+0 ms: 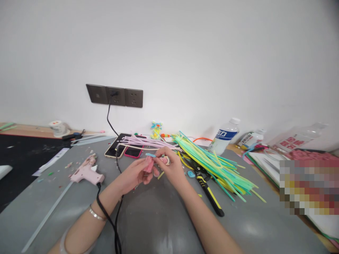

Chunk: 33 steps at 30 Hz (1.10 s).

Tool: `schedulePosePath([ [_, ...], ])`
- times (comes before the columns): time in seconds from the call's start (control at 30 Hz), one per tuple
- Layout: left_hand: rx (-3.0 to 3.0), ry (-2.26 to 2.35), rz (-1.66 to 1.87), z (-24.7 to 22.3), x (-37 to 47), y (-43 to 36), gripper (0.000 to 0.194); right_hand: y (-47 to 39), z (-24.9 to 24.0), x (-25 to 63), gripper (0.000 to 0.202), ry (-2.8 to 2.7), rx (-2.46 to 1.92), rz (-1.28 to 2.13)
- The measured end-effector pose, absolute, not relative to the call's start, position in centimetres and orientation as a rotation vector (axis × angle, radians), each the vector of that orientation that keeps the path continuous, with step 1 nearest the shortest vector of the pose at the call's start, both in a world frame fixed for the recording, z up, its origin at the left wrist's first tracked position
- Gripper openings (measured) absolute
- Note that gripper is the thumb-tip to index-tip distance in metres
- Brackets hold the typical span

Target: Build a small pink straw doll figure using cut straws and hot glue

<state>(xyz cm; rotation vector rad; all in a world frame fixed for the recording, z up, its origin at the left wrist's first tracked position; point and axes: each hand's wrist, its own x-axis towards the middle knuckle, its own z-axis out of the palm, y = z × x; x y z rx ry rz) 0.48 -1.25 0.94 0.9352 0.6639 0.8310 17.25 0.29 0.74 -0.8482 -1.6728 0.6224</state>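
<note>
Presently, I see the left hand (141, 173) gripping a pink piece (149, 164) over the middle of the grey table (153, 222), and the right hand (171, 167) closed on a small cream-and-pink piece (166, 160) just beside it. One pink glue gun (86, 173) lies towards the left edge, black-and-yellow pliers (209, 195) and green pipe cleaners (203, 153) nearer the right.

Probably a craft workspace, with glue gun (86, 174) (plugged in).

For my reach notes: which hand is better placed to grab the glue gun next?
The left hand, likely: the glue gun lies to its left, nearer than to the right hand. Both are occupied.
</note>
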Motion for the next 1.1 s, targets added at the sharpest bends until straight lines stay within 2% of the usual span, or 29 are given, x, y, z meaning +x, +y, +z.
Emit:
schedulePosePath([
  [0.4,0.963,0.632,0.873,0.6,0.5,-1.4,0.040,-0.1,1.4,17.6,0.012,-1.826,-0.821,0.327],
  [0.6,0.939,0.654,0.914,1.3,0.7,-1.5,0.043,-0.2,1.1,17.9,0.008,-1.799,-0.901,0.499],
  [1.1,0.946,0.591,0.937,1.3,0.3,-1.3,0.042,0.3,1.9,18.9,0.017,-1.842,-0.823,0.682],
])
